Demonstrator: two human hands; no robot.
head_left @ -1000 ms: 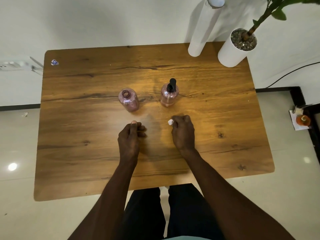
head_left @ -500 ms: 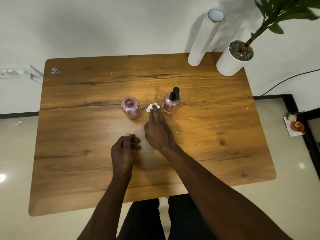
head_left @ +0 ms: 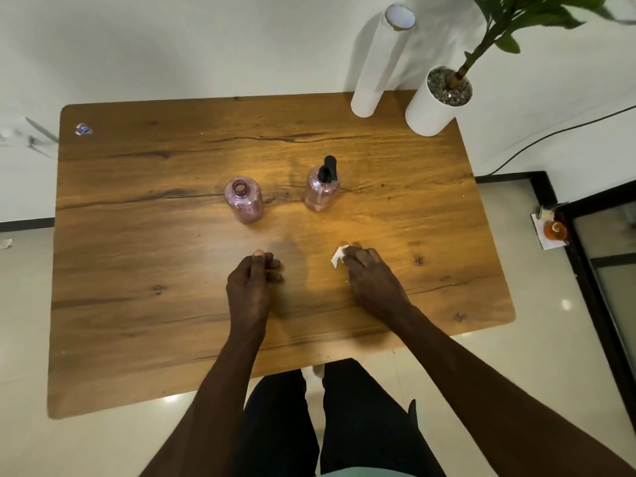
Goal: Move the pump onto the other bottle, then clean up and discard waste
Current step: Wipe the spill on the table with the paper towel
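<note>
Even, soft indoor light is observed. A warm glare patch lies on the table (head_left: 137,235) between and beyond the hands, whose shadows are faint. Bright spots are reflected on the floor (head_left: 568,304). Wide-angle bending is noted at the edges, with mild softness throughout.

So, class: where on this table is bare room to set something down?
Bare: the left side, left of the open bottle; the right side, right of the pump bottle. Crowded: the far right corner, with the white tube and plant pot.
</note>
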